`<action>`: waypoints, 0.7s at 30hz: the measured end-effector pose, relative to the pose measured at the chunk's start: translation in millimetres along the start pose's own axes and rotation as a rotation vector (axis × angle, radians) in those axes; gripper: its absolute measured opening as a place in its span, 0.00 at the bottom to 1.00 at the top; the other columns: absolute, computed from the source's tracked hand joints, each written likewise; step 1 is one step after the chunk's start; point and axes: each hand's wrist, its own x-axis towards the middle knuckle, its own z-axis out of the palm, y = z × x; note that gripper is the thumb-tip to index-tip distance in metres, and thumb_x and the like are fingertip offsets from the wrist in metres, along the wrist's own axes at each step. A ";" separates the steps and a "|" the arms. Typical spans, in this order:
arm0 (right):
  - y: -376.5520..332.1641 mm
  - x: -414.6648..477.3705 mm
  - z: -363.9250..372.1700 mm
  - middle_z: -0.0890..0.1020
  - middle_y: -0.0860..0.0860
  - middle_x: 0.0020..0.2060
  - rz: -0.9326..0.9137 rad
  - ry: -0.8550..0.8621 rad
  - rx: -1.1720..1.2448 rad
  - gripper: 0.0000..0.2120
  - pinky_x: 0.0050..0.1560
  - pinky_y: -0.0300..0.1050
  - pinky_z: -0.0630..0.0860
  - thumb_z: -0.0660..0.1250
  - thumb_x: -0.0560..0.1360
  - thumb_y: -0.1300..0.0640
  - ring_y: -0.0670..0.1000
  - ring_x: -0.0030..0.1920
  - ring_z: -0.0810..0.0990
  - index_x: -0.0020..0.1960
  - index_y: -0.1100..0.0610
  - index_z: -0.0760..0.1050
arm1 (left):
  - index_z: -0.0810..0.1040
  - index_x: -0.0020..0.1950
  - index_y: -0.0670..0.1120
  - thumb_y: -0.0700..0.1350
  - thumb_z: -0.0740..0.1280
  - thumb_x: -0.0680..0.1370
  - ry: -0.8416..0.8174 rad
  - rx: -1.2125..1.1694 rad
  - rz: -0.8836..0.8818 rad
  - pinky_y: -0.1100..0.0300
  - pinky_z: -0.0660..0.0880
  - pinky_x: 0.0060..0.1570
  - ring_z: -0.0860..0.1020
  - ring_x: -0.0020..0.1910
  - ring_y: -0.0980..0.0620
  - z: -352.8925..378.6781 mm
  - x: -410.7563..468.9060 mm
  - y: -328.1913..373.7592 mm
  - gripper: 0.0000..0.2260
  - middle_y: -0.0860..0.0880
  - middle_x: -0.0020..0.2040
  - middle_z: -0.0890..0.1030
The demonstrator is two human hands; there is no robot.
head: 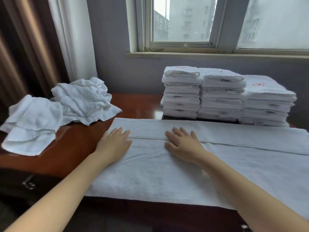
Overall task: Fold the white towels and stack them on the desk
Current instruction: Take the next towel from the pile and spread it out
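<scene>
A long white towel (184,173) lies spread across the front of the brown desk (70,148), folded lengthwise so that its near edge meets a seam along the middle. My left hand (115,144) rests flat on the towel's left end with straight fingers. My right hand (182,144) presses flat on the towel near the seam, a little right of the left hand. Three stacks of folded white towels (222,97) stand at the back right of the desk. A heap of unfolded white towels (55,111) lies at the back left.
A window with a pale sill (209,55) runs along the wall behind the stacks. Brown and white curtains (50,39) hang at the left. A drawer handle (29,182) shows below the desk's left front edge.
</scene>
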 end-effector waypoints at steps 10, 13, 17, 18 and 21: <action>-1.3 -96.6 0.4 0.46 0.45 0.80 -0.093 -0.091 -0.013 0.28 0.77 0.55 0.35 0.47 0.81 0.36 0.49 0.79 0.39 0.79 0.41 0.47 | 0.59 0.69 0.74 0.76 0.58 0.69 0.052 -0.310 0.295 0.78 0.31 0.63 0.35 0.68 0.79 11.3 -138.3 5.7 0.30 0.79 0.71 0.45; -3.0 -113.3 3.0 0.47 0.44 0.80 -0.135 -0.058 0.011 0.28 0.76 0.53 0.35 0.47 0.80 0.35 0.47 0.79 0.39 0.79 0.40 0.49 | 0.62 0.66 0.75 0.67 0.73 0.67 0.151 -0.258 0.351 0.76 0.36 0.68 0.39 0.69 0.79 19.4 -153.6 4.0 0.32 0.80 0.69 0.51; -4.7 -131.1 5.7 0.49 0.41 0.79 -0.203 -0.028 0.072 0.33 0.77 0.54 0.36 0.48 0.75 0.28 0.43 0.78 0.40 0.78 0.36 0.52 | 0.76 0.58 0.68 0.37 0.75 0.69 0.340 -0.403 0.293 0.60 0.64 0.70 0.62 0.69 0.73 27.1 -160.0 -3.6 0.29 0.71 0.65 0.71; -5.6 -135.7 5.7 0.50 0.40 0.79 -0.226 -0.033 0.090 0.36 0.77 0.54 0.37 0.49 0.72 0.25 0.41 0.78 0.40 0.77 0.35 0.52 | 0.79 0.55 0.66 0.35 0.75 0.69 0.359 -0.456 0.290 0.60 0.69 0.67 0.67 0.68 0.71 28.6 -161.3 -6.9 0.27 0.70 0.63 0.75; -10.1 -147.1 4.1 0.55 0.36 0.77 -0.278 -0.026 0.115 0.37 0.78 0.50 0.41 0.59 0.68 0.25 0.40 0.78 0.45 0.74 0.35 0.58 | 0.80 0.51 0.63 0.37 0.74 0.73 0.410 -0.567 0.253 0.69 0.72 0.59 0.75 0.61 0.68 28.3 -161.8 -15.2 0.19 0.67 0.56 0.80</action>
